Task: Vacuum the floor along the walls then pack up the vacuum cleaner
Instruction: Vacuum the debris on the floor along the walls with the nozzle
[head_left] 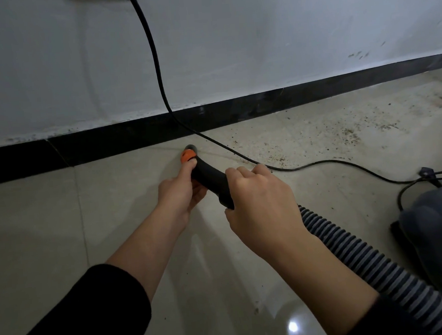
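1. head view looks down at a pale, glossy tiled floor [49, 231] meeting a matt white wall [257, 34]. a black skirting strip [108, 143] runs along the join.
2. the left hand [181, 191] grips the front of the vacuum's curved black handle [210, 177] from below. its fingers curl round the smooth plastic, and the thumb lies up against an orange collar [187, 156] at the tip.
3. the right hand [261, 203] is wrapped over the rear of the same handle, knuckles up, just where the ribbed hose [365, 259] begins.
4. the handle's round open mouth points at the floor close to the skirting (whether it touches the tile cannot be told).
5. the hose, corrugated in grey and black rings, runs back towards the lower right beside the right forearm.
6. the vacuum cleaner body [438, 230], a rounded grey shell, sits on the floor at the right edge, partly cut off.
7. a thin black power cord [154, 59] curves down the wall, crosses the skirting and snakes over the tiles to the cleaner.
8. dark gritty specks [343, 132] are scattered on the floor beyond the cord, to the right of the handle.
9. a black sleeve [81, 313] covers the left arm above the bare forearm.
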Demonstrator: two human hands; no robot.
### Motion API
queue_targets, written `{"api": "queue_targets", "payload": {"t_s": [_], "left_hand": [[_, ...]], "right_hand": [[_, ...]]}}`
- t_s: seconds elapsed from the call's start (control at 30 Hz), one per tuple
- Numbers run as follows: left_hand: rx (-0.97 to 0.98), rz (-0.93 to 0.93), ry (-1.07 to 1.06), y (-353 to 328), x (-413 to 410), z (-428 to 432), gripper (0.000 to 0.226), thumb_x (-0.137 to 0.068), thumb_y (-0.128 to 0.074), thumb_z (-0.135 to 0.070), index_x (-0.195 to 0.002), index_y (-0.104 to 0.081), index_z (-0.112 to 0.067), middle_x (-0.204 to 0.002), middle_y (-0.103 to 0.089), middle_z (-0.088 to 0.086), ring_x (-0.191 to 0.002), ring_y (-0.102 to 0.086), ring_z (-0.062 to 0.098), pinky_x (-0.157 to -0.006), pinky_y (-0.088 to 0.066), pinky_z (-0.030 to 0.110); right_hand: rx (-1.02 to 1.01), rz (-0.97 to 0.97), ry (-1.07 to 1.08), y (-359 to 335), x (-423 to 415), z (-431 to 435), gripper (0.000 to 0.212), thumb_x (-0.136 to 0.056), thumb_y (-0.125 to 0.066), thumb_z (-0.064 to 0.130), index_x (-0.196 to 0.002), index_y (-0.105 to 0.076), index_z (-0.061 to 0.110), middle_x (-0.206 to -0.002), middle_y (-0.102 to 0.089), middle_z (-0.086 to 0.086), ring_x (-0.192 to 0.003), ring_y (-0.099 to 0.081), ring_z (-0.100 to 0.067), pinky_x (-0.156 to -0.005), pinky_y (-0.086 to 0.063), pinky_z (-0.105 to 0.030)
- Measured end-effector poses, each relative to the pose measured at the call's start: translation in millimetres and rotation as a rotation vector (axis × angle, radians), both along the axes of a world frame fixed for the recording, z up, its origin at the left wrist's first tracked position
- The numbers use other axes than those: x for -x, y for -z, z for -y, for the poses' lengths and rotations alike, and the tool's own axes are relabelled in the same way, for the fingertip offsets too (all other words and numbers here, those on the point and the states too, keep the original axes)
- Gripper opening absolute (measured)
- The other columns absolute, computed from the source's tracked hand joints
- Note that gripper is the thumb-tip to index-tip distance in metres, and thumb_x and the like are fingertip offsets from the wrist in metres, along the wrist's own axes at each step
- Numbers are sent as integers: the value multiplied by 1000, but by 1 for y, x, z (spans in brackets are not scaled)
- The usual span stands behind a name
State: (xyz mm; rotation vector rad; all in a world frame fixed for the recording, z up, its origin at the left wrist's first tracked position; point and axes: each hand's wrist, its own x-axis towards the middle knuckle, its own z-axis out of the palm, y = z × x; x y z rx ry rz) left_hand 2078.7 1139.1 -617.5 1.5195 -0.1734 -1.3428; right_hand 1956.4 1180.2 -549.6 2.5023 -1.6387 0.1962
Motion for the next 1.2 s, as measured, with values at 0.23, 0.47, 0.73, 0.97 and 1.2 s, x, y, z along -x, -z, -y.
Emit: {"api": "queue_targets", "payload": {"t_s": [0.23,0.47,0.73,0.97,1.2], "left_hand": [[-7,-23,28,-2,19,4,45,-91,-64,-39,-118,-60,-4,-100,-69,11,-81,-67,15,-56,-51,20],[-24,-59,64,-2,34,7,48,-90,-64,-40,-121,-59,-4,-102,-69,12,-82,-68,16,-57,-53,20],[-26,-75,80,-2,36,10,47,-90,-64,-40,-121,-59,-5,-101,-69,11,-80,-67,15,-57,-54,21],[-15,-75,40,-3,25,18,46,-91,-64,-40,-120,-60,-5,-97,-69,10,-79,-67,15,-59,-53,21],[-10,-32,15,0,7,24,46,-91,-64,-42,-120,-59,-6,-95,-69,8,-76,-66,14,-56,-52,21]], "right_hand": [[22,-31,37,-4,16,1,33,-56,-87,17,-81,-65,13,-67,-62,0,-64,-54,-19,-52,-27,-24],[5,-80,95,-9,26,0,31,-56,-85,16,-79,-64,14,-67,-63,1,-63,-53,-19,-51,-24,-25],[-15,-84,91,-9,29,0,30,-62,-83,17,-85,-64,15,-74,-65,1,-69,-54,-18,-53,-26,-26],[-61,-43,10,-16,17,11,23,-88,-61,18,-110,-56,15,-101,-64,0,-93,-51,-20,-66,-27,-27],[-61,-34,3,-9,2,20,26,-81,-69,17,-106,-60,13,-92,-65,-1,-86,-53,-20,-63,-30,-28]]}}
